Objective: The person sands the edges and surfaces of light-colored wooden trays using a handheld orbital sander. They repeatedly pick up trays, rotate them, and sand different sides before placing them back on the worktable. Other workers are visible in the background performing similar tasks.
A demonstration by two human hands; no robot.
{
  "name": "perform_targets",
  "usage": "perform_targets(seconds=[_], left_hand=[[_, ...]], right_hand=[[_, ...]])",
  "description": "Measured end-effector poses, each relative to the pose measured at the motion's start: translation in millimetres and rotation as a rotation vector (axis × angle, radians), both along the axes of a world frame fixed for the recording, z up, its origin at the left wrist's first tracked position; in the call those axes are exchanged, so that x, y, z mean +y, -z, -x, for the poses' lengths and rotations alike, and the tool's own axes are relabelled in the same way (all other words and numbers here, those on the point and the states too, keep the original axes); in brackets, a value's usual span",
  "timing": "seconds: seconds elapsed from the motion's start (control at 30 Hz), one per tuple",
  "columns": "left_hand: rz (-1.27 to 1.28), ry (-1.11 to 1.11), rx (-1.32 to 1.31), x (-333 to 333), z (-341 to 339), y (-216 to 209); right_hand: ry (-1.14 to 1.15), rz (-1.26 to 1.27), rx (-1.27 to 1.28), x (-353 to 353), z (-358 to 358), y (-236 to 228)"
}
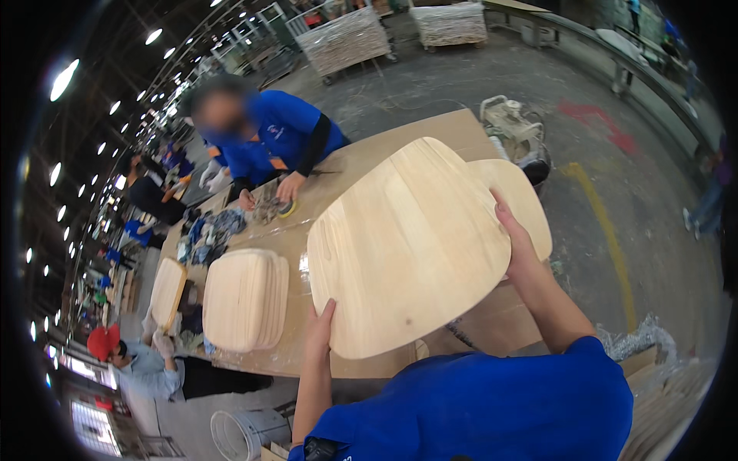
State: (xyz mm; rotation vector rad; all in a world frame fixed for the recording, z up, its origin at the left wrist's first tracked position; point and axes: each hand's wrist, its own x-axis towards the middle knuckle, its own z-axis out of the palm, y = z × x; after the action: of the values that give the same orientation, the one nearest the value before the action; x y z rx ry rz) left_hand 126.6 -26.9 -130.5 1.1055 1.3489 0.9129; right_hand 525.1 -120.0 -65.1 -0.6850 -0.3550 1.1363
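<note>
Between my two hands I hold a pale, unfinished wooden chair seat [407, 250], a broad board with rounded corners, tilted above the table. My left hand [320, 326] grips its lower left edge, thumb on the top face and fingers hidden beneath. At the right edge my right hand [520, 244] clasps it, thumb on top. Partly covered by this board, a second wooden seat [525, 203] lies behind it on the right. A stack of several similar seats [237, 300] rests on the table to my left.
A brown-covered worktable [377, 157] spans the middle. Across it, a person in blue [280, 123] handles a cloth and a round yellow-edged thing. Rags [211, 230] lie at the left. Another person in a red cap [154, 369] holds a board. A white bucket [242, 434] stands below.
</note>
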Motion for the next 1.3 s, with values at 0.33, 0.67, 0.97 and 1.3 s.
perform_targets(seconds=[0.33, 0.67, 0.97, 1.3], left_hand=[[-0.051, 0.207, 0.133, 51, -162, 55], [0.019, 0.356, -0.156, 99, -242, 133], [0.035, 0.578, -0.103, 56, -148, 66], [0.33, 0.14, 0.045, -98, 14, 126]], right_hand=[[0.229, 0.62, -0.166, -84, -109, 152], [0.233, 0.703, -0.404, -35, -207, 197], [-0.518, 0.661, -1.213, -18, -158, 101], [-1.623, 0.411, -0.812, -127, -43, 45]])
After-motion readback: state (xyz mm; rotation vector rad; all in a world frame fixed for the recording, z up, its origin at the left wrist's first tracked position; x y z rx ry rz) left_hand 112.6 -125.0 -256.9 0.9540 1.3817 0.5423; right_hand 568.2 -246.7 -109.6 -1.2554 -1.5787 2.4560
